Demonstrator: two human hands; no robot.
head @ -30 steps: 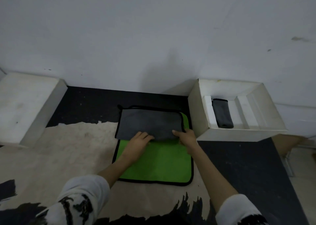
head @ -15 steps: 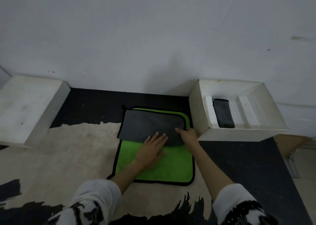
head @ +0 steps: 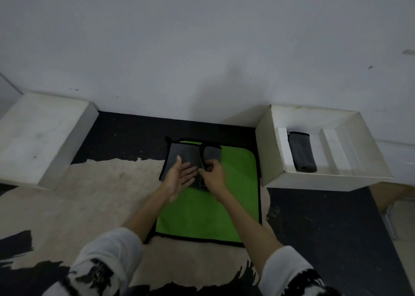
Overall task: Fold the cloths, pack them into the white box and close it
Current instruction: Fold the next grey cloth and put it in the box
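Note:
A grey cloth (head: 183, 155) lies on the far part of a green cloth (head: 208, 212) with black trim, spread on the table. My left hand (head: 179, 177) rests flat with fingers apart on the grey cloth's left half. My right hand (head: 213, 177) pinches the grey cloth's right edge and holds that half lifted and turned over toward the left. The open white box (head: 271, 152) stands to the right. Inside it a folded grey cloth (head: 302, 153) lies between white dividers.
A white block, perhaps the box's lid (head: 42, 136), sits at the far left against the white wall. The table top is black with a worn beige patch (head: 89, 197). The table's right edge shows at the far right.
My right hand has taken the grey cloth's right edge and swung it up and leftward, uncovering green cloth on the right. My left hand has slid onto the grey cloth's left half.

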